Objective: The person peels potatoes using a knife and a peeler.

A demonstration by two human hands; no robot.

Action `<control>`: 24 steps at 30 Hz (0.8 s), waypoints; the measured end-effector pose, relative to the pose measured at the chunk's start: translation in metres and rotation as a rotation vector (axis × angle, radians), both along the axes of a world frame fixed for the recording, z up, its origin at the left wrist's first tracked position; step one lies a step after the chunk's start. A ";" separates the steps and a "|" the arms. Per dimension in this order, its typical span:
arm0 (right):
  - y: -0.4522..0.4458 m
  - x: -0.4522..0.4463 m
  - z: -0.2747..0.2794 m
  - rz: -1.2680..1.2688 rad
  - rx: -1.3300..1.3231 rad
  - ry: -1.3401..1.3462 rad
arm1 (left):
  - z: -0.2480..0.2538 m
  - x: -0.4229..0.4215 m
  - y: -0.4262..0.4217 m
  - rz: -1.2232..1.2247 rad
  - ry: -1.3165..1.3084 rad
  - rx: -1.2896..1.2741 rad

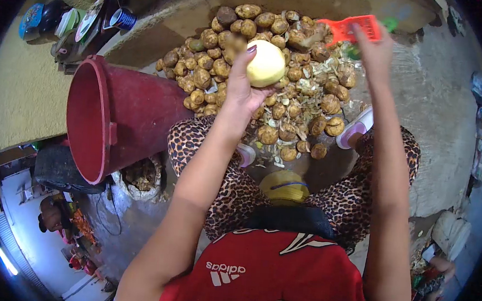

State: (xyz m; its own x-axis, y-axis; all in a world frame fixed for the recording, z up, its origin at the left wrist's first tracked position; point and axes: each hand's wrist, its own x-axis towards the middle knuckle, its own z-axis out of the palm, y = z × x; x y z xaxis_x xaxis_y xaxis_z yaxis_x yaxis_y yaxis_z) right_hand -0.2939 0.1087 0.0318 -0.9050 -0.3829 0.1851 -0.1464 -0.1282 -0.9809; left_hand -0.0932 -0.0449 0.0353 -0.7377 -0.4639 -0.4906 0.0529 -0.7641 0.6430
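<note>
A pale yellow, peeled round root (266, 64) rests in my left hand (244, 90), with the thumb on its near-left side and fingers beneath it. Up and to the right, away from the root, my right hand (373, 51) is closed on an orange-red plastic tool (353, 31) with a slotted flat part. Brown, unpeeled roots (202, 77) lie heaped on the ground below and beyond both hands. Pale peelings (309, 87) are scattered over the heap's right side.
A large red bucket (144, 114) stands tilted at the left. Near my legs are a yellow container (284, 186) and a white sack (138, 180) with brown contents. A low wall (166, 22) runs behind the heap. Other people (55, 216) are at the lower left.
</note>
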 end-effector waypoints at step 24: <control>-0.004 0.045 0.030 0.323 0.136 -0.033 | -0.008 0.014 0.004 -0.244 0.161 0.222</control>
